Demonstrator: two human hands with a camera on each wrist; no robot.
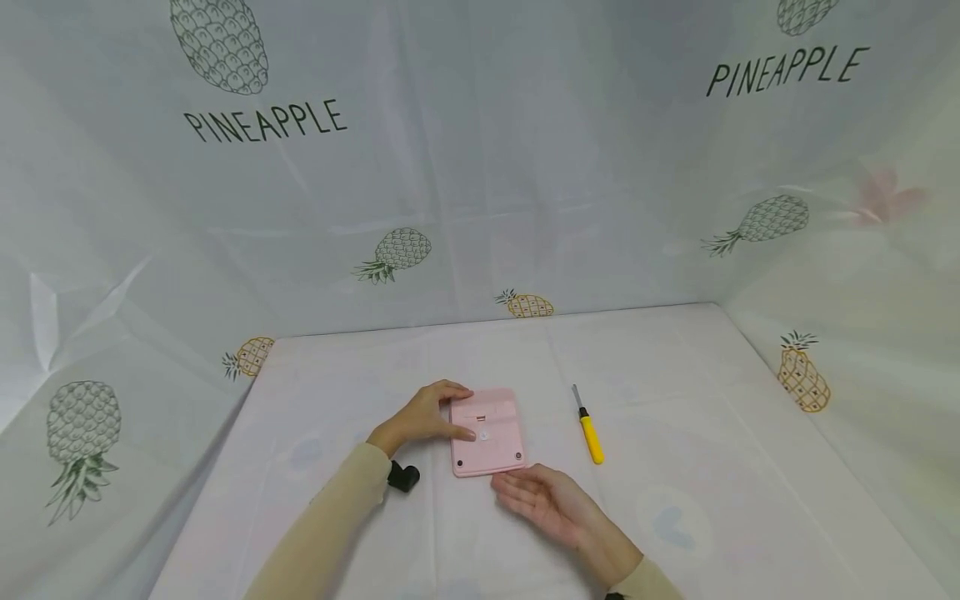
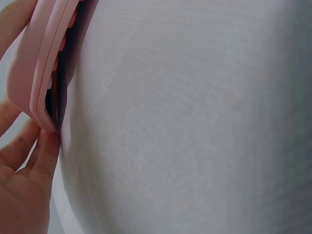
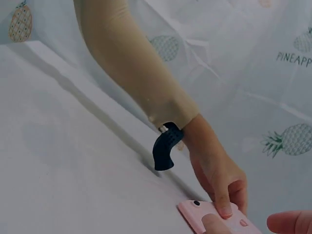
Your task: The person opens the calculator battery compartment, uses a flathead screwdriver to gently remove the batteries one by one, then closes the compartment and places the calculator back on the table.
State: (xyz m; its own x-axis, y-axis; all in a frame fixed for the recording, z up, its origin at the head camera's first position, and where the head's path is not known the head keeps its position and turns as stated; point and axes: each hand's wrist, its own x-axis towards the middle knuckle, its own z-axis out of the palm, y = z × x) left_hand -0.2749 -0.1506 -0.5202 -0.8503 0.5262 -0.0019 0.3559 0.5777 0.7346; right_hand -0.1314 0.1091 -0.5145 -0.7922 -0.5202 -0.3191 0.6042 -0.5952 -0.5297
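A pink calculator (image 1: 487,454) lies key side down, its back with small dark feet facing up. In the left wrist view, a row of keys shows along the edge of the calculator (image 2: 41,73), close over the cloth. My left hand (image 1: 426,414) grips its left side, the thumb on the back and the fingers at the far left corner. At the near edge, my right hand (image 1: 547,504) has its palm turned partly up and its fairly straight fingers touching the near right corner. Fingertips of the right hand (image 3: 217,223) overlap the calculator (image 3: 195,214) in the right wrist view.
A screwdriver (image 1: 591,437) with a yellow handle lies right of the calculator, tip pointing away. Black wrist mount (image 1: 403,477) sticks out under the left sleeve. White cloth (image 1: 337,375) covers the table, and a pineapple-print curtain (image 1: 480,167) surrounds its back and sides.
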